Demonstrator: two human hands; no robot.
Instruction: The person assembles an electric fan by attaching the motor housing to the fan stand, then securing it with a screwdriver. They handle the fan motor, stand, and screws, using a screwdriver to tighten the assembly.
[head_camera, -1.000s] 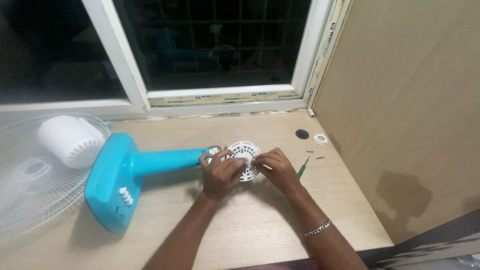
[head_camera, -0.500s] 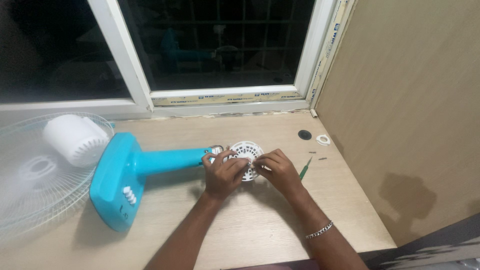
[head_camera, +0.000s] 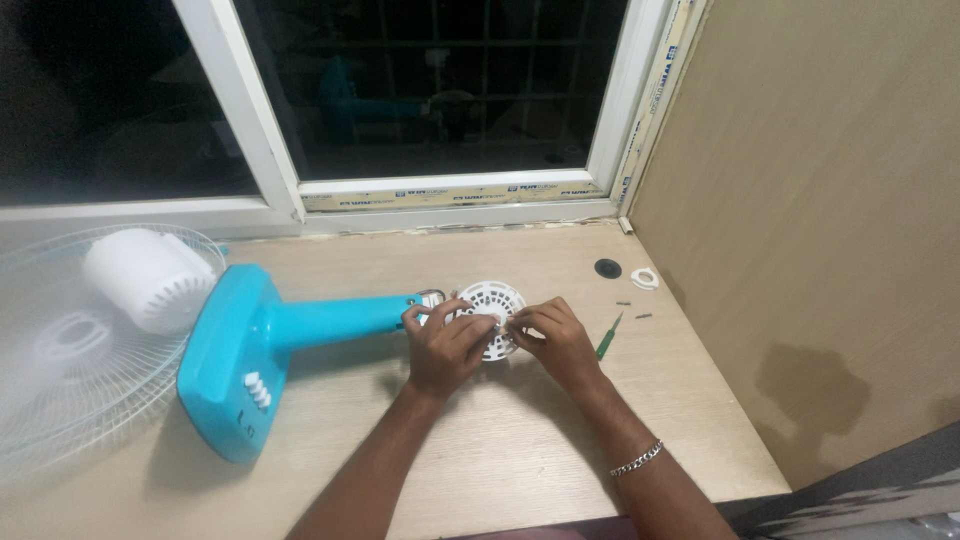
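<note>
Both hands work at a white round vented cover (head_camera: 492, 310) lying near the middle of the tabletop (head_camera: 520, 450), at the end of a blue fan stand (head_camera: 290, 335). The left hand (head_camera: 440, 348) curls over the cover's left side, fingers pinched at its centre. The right hand (head_camera: 555, 340) pinches the same spot from the right. A green screwdriver (head_camera: 607, 338) lies just beside the right hand, toward the right edge.

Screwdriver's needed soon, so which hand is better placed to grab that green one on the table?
Probably the right hand: the green screwdriver lies just beside it, while the left hand sits across the white vented cover.
</note>
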